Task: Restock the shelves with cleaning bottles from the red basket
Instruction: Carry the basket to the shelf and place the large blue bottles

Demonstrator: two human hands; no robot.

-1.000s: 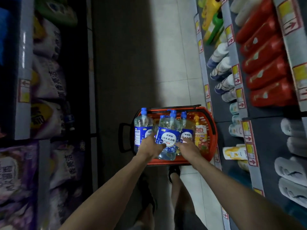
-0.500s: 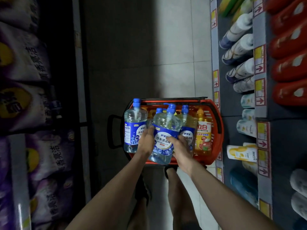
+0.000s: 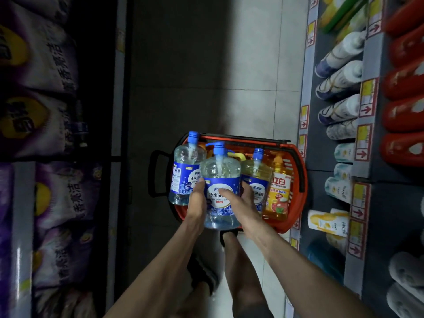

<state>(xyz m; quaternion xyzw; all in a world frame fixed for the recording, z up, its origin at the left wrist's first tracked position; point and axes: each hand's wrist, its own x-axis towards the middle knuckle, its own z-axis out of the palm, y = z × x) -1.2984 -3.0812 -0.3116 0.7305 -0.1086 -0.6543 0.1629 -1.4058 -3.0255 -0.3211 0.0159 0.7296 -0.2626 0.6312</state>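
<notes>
I clamp my left hand [image 3: 199,201] and right hand [image 3: 241,201] on either side of a clear bottle [image 3: 220,180] with a blue cap, holding it above the red basket [image 3: 298,180]; two matching bottles and an orange bottle [image 3: 278,193] stand inside the basket on the floor.

Three blue-capped bottles [image 3: 220,177], one orange bottle [image 3: 278,193]

Purple detergent bags [image 3: 52,198] fill the dark left side — grey floor tiles [image 3: 250,72] run between.
</notes>
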